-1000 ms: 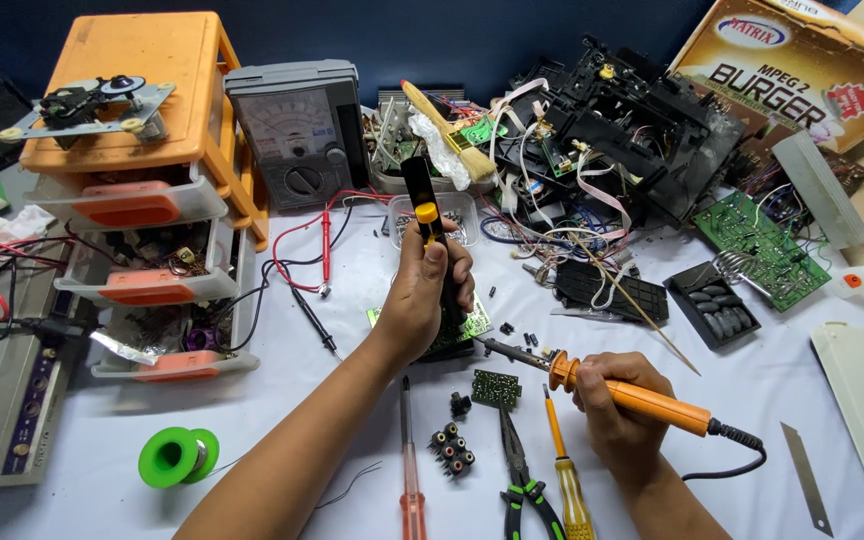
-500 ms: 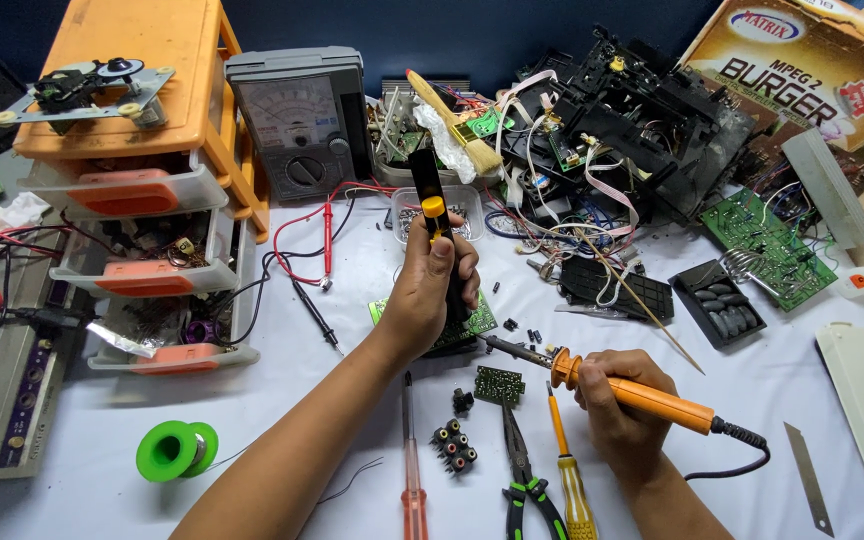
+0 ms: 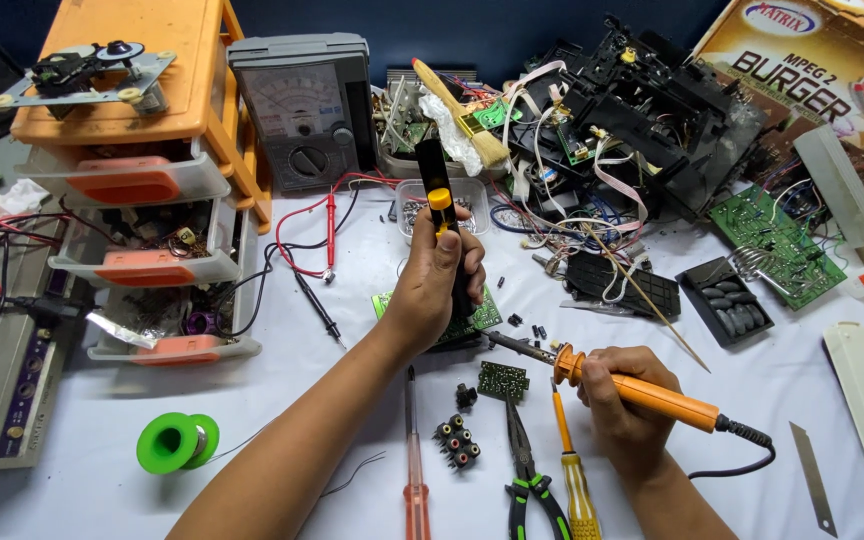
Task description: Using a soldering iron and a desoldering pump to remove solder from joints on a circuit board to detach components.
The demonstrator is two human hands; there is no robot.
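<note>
My left hand (image 3: 437, 290) grips a black desoldering pump (image 3: 436, 192) with a yellow button, held upright over a green circuit board (image 3: 472, 318) lying on the white cloth. In my right hand (image 3: 622, 400) is an orange-handled soldering iron (image 3: 642, 392); its metal tip points left and touches the board's near edge beside the pump's nose. A small dark board (image 3: 503, 380) and a black block of connector jacks (image 3: 457, 440) lie just in front of my hands.
An orange drawer cabinet (image 3: 142, 180) and an analog multimeter (image 3: 302, 105) with red and black probes stand at the back left. Dismantled electronics (image 3: 642, 110) crowd the back right. Screwdrivers (image 3: 415, 470), green-handled pliers (image 3: 527, 480), a green solder spool (image 3: 177, 442) and a blade (image 3: 812, 475) lie near the front.
Both hands stay in nearly the same pose. The pump and iron remain at the green board; only the camera view has shifted slightly.
</note>
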